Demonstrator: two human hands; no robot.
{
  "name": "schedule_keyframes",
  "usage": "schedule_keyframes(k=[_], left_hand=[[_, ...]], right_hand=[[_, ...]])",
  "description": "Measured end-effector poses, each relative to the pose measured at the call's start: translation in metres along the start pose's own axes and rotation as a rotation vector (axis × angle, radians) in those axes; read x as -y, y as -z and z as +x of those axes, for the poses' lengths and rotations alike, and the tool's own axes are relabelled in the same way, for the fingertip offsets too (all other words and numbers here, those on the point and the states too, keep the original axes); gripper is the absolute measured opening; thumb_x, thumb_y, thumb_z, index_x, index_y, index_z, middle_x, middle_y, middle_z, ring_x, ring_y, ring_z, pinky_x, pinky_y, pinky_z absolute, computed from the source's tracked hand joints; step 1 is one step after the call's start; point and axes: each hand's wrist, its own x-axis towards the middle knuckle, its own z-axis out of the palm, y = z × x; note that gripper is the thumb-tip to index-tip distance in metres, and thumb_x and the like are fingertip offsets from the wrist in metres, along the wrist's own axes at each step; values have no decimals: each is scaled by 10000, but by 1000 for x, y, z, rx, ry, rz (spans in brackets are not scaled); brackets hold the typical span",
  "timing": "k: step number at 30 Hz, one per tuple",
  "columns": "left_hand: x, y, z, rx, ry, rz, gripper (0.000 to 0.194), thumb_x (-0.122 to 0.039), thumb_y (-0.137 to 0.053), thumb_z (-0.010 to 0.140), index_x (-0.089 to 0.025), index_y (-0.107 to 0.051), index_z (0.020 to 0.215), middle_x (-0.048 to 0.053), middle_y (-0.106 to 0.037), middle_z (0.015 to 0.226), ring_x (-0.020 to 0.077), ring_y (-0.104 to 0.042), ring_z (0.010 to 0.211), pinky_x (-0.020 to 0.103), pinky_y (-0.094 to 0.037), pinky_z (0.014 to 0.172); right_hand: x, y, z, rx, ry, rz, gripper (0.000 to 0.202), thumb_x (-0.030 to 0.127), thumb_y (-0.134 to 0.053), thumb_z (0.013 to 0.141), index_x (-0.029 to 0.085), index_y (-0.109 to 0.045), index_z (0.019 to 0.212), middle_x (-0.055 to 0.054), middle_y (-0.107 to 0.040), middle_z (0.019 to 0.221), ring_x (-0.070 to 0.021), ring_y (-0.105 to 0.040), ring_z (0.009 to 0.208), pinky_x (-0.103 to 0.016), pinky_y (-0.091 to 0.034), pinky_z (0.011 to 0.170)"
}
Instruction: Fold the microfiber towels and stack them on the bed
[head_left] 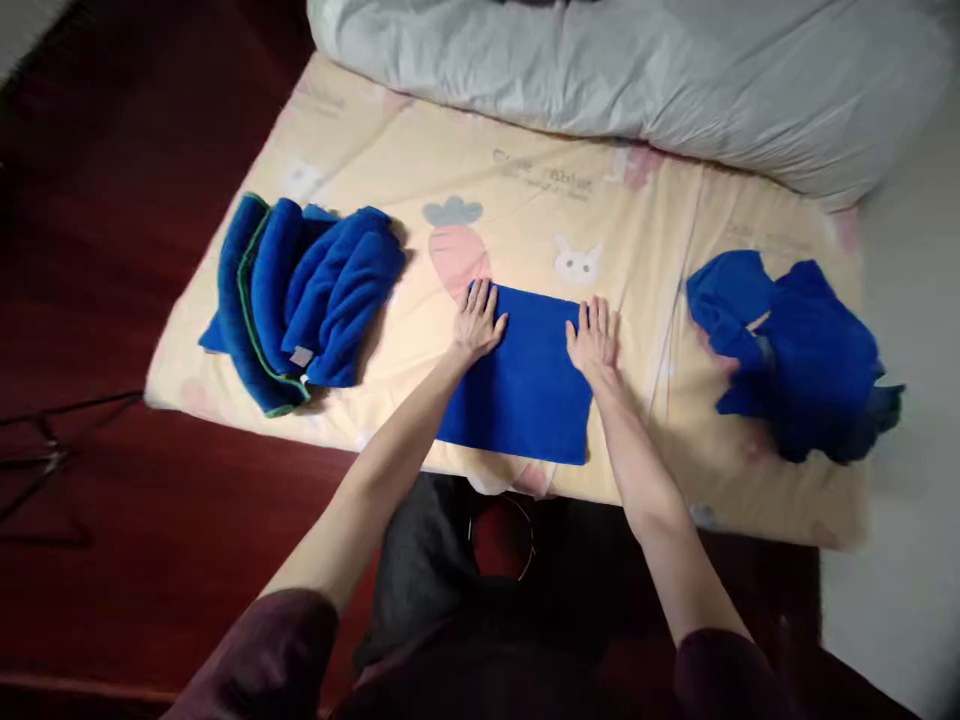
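A flat blue cloth (531, 385), roughly rectangular, lies near the front edge of a pale yellow printed bed sheet (517, 230). On its upper left corner rests my left hand (477, 322), palm down with the fingers spread. My right hand (592, 338) lies flat at the upper right corner, its fingers also apart. Neither hand grips anything. To the left is a loosely folded pile of blue cloths (337, 290) with a green-edged roll and a white tag. Crumpled blue cloths (817, 350) lie at the right.
A long grey-white bedding roll (600, 75) runs along the far side of the bed. Dark red floor (187, 540) shows at the left, with thin black stand legs (52, 460) beside the bed's corner. A pale wall (892, 560) borders the right side.
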Motion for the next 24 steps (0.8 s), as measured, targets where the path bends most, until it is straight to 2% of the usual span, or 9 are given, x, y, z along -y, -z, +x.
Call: schedule_keyframes(k=[3, 5, 10, 12, 14, 16, 18, 21, 24], left_hand=[[-17, -8, -23, 12, -122, -52, 698, -461, -385, 1053, -59, -372, 1624, 181, -244, 1741, 307, -130, 1646, 546, -68, 1346], [-13, -9, -34, -8, -115, -74, 677, -469, -373, 1059, -106, -381, 1630, 146, -239, 1749, 295, -125, 1648, 549, -71, 1345], [14, 2, -46, -63, 34, -85, 696, -492, -387, 1055, -107, -373, 1634, 149, -231, 1750, 298, -142, 1645, 554, -65, 1345], [4, 5, -53, -90, 94, -72, 697, -465, -379, 1056, -64, -370, 1625, 178, -221, 1745, 313, -123, 1647, 574, -53, 1341], [-21, 2, -68, -122, 114, -54, 689, -426, -367, 1057, -31, -359, 1621, 198, -185, 1747, 322, -76, 1651, 593, -29, 1336], [-48, -4, -92, -89, 24, -42, 683, -404, -374, 1056, -49, -335, 1639, 176, -171, 1754, 305, -55, 1654, 573, -50, 1343], [-65, -8, -121, -31, -52, -40, 643, -363, -344, 1065, -92, -339, 1648, 148, -214, 1750, 277, -101, 1652, 548, -88, 1347], [-57, -2, -160, -48, -19, -21, 629, -379, -349, 1073, -149, -344, 1658, 117, -203, 1757, 278, -135, 1648, 538, -116, 1347], [-41, 7, -179, -73, 28, 5, 642, -392, -360, 1073, -126, -343, 1657, 132, -206, 1753, 293, -144, 1645, 543, -119, 1345]], right_hand=[[32, -12, -37, 17, 170, 38, 670, 420, -282, 1109, 35, -279, 1657, -200, -187, 1752, -291, -100, 1655, -577, -68, 1332], [35, -20, -52, 42, 212, 77, 680, 446, -267, 1110, 59, -255, 1669, -173, -184, 1758, -254, -112, 1655, -533, -95, 1342], [3, -20, -43, 29, 69, 120, 709, 464, -213, 1108, 28, -234, 1668, -192, -223, 1744, -247, -157, 1646, -522, -137, 1339], [6, -16, -39, -1, -6, 105, 698, 429, -198, 1107, -4, -260, 1652, -219, -231, 1735, -274, -160, 1643, -556, -145, 1329], [22, -13, -48, -49, -49, 84, 682, 391, -211, 1104, -26, -269, 1641, -241, -204, 1735, -309, -120, 1648, -612, -126, 1316], [42, -13, -73, -59, 28, 83, 672, 378, -250, 1101, -8, -260, 1650, -227, -173, 1746, -313, -75, 1654, -623, -108, 1317], [51, -15, -108, -6, 201, 111, 664, 393, -281, 1102, 46, -255, 1668, -178, -188, 1755, -272, -85, 1657, -564, -113, 1337], [39, -16, -151, 8, 221, 142, 659, 412, -269, 1109, 70, -261, 1672, -150, -240, 1746, -232, -160, 1646, -500, -122, 1350], [26, -16, -166, -20, 119, 137, 670, 414, -261, 1109, 34, -274, 1660, -177, -262, 1732, -251, -208, 1635, -516, -125, 1344]])
